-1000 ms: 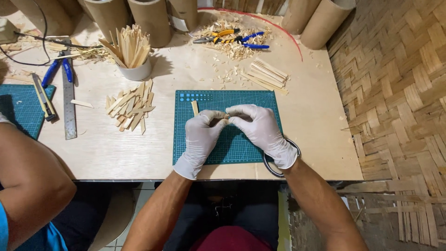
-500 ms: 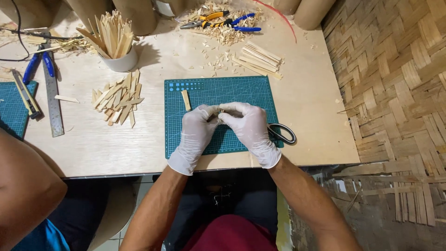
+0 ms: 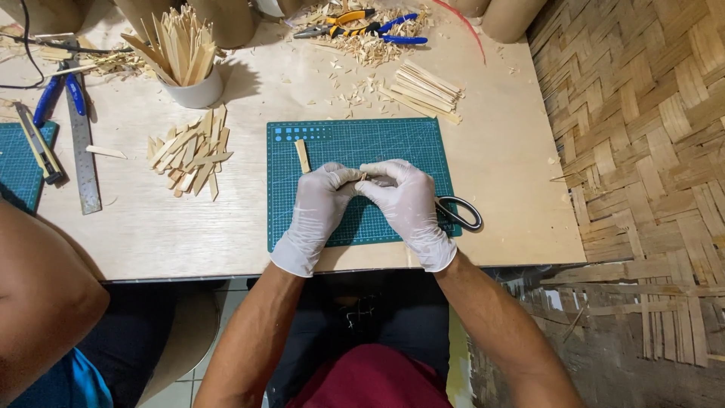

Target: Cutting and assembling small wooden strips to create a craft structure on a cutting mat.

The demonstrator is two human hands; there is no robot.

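Over green mat (image 3: pixel 332 143), hands fingertip-to-fingertip.

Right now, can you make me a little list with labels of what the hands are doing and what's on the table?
left hand: white-gloved left hand, pinching a small thin wooden piece
right hand: white-gloved right hand, pinching the same piece
under hands: green gridded cutting mat
on mat: short flat wooden stick
right of mat: black-handled scissors
left of mat: loose pile of wooden strips
behind: white cup of pointed wooden sticks
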